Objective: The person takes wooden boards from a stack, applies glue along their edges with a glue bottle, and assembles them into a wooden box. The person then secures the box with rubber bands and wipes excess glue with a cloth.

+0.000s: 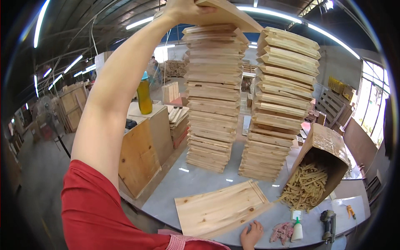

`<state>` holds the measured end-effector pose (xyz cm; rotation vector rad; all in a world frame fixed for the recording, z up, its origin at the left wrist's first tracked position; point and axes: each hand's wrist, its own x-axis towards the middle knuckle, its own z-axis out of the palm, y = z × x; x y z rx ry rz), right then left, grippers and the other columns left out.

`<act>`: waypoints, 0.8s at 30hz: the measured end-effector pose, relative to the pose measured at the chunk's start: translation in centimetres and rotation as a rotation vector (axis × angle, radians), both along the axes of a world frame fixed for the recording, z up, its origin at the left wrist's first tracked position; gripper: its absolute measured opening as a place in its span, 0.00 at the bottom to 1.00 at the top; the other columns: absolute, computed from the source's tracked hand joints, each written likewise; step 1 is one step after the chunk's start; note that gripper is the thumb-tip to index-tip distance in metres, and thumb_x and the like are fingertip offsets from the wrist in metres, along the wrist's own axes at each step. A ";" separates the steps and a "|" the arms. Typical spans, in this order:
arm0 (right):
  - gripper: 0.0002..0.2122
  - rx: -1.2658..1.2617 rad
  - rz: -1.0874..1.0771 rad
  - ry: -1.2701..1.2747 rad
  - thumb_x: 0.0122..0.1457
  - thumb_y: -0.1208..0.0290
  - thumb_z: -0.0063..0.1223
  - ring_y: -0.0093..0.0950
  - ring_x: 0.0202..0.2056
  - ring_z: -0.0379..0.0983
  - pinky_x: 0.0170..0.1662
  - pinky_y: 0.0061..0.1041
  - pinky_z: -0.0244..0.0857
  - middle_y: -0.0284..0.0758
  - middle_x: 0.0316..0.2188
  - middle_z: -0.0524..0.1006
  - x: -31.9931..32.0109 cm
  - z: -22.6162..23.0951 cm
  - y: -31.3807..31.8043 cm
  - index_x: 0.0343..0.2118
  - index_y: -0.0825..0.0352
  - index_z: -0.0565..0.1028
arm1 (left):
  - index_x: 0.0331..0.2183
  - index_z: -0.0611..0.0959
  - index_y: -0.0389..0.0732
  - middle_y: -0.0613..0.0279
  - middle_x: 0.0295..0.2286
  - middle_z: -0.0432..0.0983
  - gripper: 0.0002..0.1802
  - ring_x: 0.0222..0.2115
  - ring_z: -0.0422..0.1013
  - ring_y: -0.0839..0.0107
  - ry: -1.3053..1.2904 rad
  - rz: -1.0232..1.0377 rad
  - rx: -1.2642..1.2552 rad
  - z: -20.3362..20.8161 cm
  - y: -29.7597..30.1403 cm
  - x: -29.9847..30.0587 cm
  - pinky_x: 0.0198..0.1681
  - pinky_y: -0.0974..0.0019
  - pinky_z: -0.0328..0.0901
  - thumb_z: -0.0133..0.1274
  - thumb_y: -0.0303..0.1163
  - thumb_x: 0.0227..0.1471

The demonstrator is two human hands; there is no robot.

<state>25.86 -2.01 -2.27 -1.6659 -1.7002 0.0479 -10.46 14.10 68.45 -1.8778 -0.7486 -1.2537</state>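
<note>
Raised high at the top of the view, my left hand (183, 10) grips the edge of a wooden panel (235, 16), its fingers closed round it. That panel is at the top of a tall stack of wooden panels (212, 100); whether it rests on the stack I cannot tell. A second tall stack of panels (283, 96) stands to the right. Low down, my right hand (251, 236) lies on the table (166, 185) with its fingers apart, holding nothing. Just left of it a knotty wooden panel (221, 208) lies flat.
On the right a tipped cardboard box (327, 146) spills thin wood strips (306, 187). Near the front edge are a pink cloth (282, 232), a white glue bottle (297, 231) and a dark air nailer (328, 225). A yellow bottle (144, 96) stands on a wooden cabinet (139, 156) at left.
</note>
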 end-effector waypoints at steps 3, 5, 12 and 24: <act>0.15 0.023 0.012 0.019 0.48 0.73 0.57 0.48 0.55 0.64 0.59 0.49 0.56 0.47 0.49 0.72 0.0 -0.5 0.4 0.40 0.72 0.75 | 0.35 0.83 0.40 0.52 0.30 0.81 0.25 0.33 0.77 0.60 0.078 -0.225 0.099 -0.8 -4.2 -1.8 0.39 0.61 0.70 0.72 0.45 0.38; 0.12 0.031 -0.020 0.041 0.48 0.73 0.57 0.47 0.55 0.64 0.59 0.47 0.56 0.44 0.49 0.73 0.0 -0.7 0.5 0.36 0.71 0.76 | 0.35 0.84 0.39 0.54 0.32 0.82 0.24 0.34 0.77 0.66 -0.165 0.238 0.341 -1.0 -7.5 -3.1 0.39 0.62 0.71 0.72 0.45 0.41; 0.12 0.077 -0.011 -0.038 0.52 0.73 0.55 0.46 0.55 0.64 0.59 0.45 0.57 0.45 0.51 0.73 0.0 -1.5 0.6 0.39 0.71 0.76 | 0.47 0.82 0.38 0.58 0.44 0.80 0.19 0.45 0.75 0.69 -0.804 -0.468 0.117 -12.1 -19.3 -12.4 0.48 0.59 0.69 0.59 0.40 0.57; 0.12 0.239 0.026 0.158 0.54 0.79 0.54 0.47 0.50 0.70 0.55 0.41 0.63 0.48 0.46 0.75 1.7 -0.8 -1.0 0.41 0.73 0.75 | 0.56 0.74 0.39 0.55 0.53 0.74 0.34 0.54 0.70 0.59 -2.051 -0.988 -0.863 -54.0 -25.6 -9.6 0.57 0.51 0.65 0.64 0.47 0.53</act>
